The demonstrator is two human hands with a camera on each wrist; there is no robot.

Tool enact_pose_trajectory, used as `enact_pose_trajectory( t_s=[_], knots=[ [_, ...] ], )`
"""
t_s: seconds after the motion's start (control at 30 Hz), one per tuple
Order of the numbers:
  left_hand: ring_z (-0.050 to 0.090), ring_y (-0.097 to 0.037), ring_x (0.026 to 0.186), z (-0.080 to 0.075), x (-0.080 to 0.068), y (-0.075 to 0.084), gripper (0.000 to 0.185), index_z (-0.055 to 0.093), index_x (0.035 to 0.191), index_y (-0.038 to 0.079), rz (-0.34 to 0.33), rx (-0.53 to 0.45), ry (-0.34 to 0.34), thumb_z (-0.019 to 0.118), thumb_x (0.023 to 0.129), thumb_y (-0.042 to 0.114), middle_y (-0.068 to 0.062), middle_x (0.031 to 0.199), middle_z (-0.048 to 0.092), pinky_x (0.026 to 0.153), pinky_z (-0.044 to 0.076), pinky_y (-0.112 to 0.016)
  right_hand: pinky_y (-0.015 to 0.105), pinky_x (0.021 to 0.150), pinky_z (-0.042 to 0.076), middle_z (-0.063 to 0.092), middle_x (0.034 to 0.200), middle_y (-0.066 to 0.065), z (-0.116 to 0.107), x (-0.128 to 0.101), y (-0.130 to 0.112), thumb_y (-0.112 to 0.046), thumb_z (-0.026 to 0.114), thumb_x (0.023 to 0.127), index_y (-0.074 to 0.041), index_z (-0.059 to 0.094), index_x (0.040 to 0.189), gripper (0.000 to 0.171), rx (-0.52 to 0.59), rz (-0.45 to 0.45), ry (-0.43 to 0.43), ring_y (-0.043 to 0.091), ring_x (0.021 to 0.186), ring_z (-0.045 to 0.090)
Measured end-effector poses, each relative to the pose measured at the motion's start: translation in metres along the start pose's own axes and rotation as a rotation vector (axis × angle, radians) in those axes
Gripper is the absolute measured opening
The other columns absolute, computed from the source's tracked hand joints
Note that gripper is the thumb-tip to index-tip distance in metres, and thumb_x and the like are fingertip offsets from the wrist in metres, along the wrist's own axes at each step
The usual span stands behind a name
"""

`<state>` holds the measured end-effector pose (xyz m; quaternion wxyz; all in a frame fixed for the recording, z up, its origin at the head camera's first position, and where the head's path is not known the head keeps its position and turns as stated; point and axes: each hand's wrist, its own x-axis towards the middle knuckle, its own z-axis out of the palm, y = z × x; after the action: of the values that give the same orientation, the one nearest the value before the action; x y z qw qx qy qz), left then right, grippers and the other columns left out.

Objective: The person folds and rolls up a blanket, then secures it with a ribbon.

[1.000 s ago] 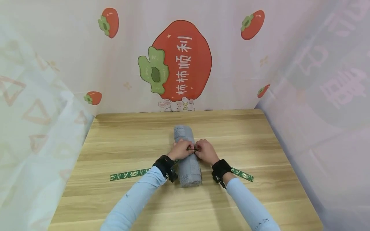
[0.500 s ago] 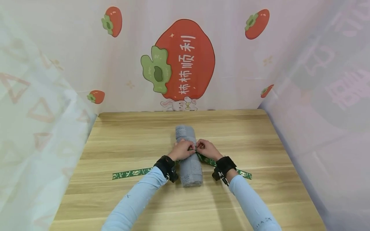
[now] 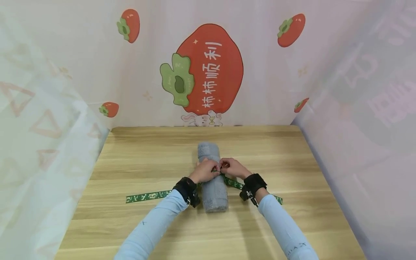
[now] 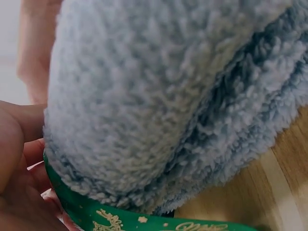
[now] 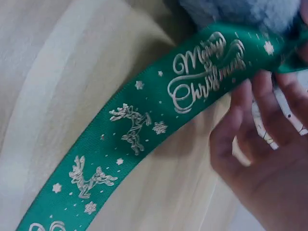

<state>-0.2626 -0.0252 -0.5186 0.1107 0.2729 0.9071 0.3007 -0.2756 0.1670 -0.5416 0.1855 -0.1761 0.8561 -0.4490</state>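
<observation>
Two hands meet over the plush grey-blue towel roll (image 3: 213, 191), fingertips almost touching! Left hand (image 3: 204, 171) pinches the green Merry Christmas ribbon (image 5: 131, 126) on the roll's upper surface, and just beside that grip the right hand (image 3: 234, 169) pinches it too, fingers bent. Directly under both grips lies the roll, lengthwise between the forearms, probably so that each hand can reach the ribbon from its own side. Out to either side of the grips trail the ribbon's tails, flat on the wood-grain table (image 3: 185, 234) at their ends, presumably leaving slack to work with. Small, close pinches, likely for fine control of slippery-looking satin!
</observation>
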Motion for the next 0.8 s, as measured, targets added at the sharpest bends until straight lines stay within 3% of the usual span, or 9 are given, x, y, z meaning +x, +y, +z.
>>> enact_pose_trajectory(
  t_s=[0.1,0.23,0.37,0.47,0.57,0.67,0.8],
  knots=[
    [0.046,-0.018,0.087,0.003,-0.002,-0.001,0.009,0.067,0.085,0.016,-0.002,0.011,-0.001,0.07,0.093,0.019,0.0,0.087,0.068,0.075,0.024,-0.038,0.033,0.077,0.047,0.066,0.092,0.008,0.002,-0.001,0.001,-0.007,0.058,0.096,-0.007,0.067,0.1,0.009,-0.044,-0.01,0.027,0.015,0.079,0.058],
    [0.046,-0.017,0.086,0.009,-0.003,0.0,0.01,0.066,0.085,0.016,0.004,0.034,0.005,0.071,0.093,0.019,0.001,0.087,0.067,0.074,0.025,-0.037,0.029,0.071,0.045,0.067,0.08,0.003,0.007,-0.002,0.001,-0.008,0.059,0.095,-0.01,0.071,0.09,0.012,-0.152,-0.02,0.131,0.011,0.07,0.054],
    [0.048,-0.016,0.085,0.016,-0.003,0.004,0.01,0.067,0.085,0.017,0.032,0.041,-0.005,0.07,0.094,0.022,0.003,0.085,0.068,0.073,0.027,-0.035,0.027,0.062,0.035,0.055,0.065,-0.002,0.002,-0.009,-0.001,0.003,0.056,0.089,-0.013,0.064,0.074,0.023,-0.331,-0.03,0.184,0.011,0.058,0.04],
    [0.047,-0.017,0.084,0.017,-0.004,0.006,0.011,0.067,0.084,0.018,0.024,0.037,0.0,0.07,0.094,0.023,0.003,0.083,0.067,0.073,0.027,-0.035,0.028,0.06,0.031,0.048,0.063,-0.001,-0.01,-0.009,-0.006,0.009,0.051,0.084,-0.013,0.058,0.07,0.026,-0.472,-0.089,0.187,0.012,0.057,0.035],
    [0.046,-0.016,0.082,0.014,-0.006,0.005,0.012,0.066,0.083,0.017,0.003,0.034,0.014,0.07,0.093,0.021,0.002,0.083,0.066,0.072,0.027,-0.035,0.027,0.062,0.036,0.054,0.067,0.001,-0.028,-0.003,-0.011,0.01,0.05,0.081,-0.01,0.059,0.072,0.024,-0.507,-0.13,0.185,0.013,0.061,0.042],
    [0.044,-0.016,0.082,0.009,-0.007,0.002,0.012,0.066,0.084,0.016,-0.006,0.023,0.012,0.07,0.094,0.02,0.001,0.083,0.066,0.073,0.025,-0.036,0.027,0.064,0.04,0.058,0.071,0.004,-0.048,-0.001,-0.015,0.014,0.052,0.079,-0.007,0.063,0.075,0.024,-0.526,-0.13,0.188,0.015,0.065,0.046],
    [0.044,-0.017,0.084,0.001,-0.008,0.0,0.011,0.067,0.085,0.016,-0.004,-0.004,0.013,0.069,0.095,0.02,0.0,0.085,0.067,0.076,0.025,-0.038,0.03,0.061,0.044,0.058,0.074,0.006,-0.068,-0.004,-0.015,0.018,0.061,0.078,-0.005,0.065,0.08,0.024,-0.695,-0.149,0.152,0.018,0.066,0.051]
  ],
)
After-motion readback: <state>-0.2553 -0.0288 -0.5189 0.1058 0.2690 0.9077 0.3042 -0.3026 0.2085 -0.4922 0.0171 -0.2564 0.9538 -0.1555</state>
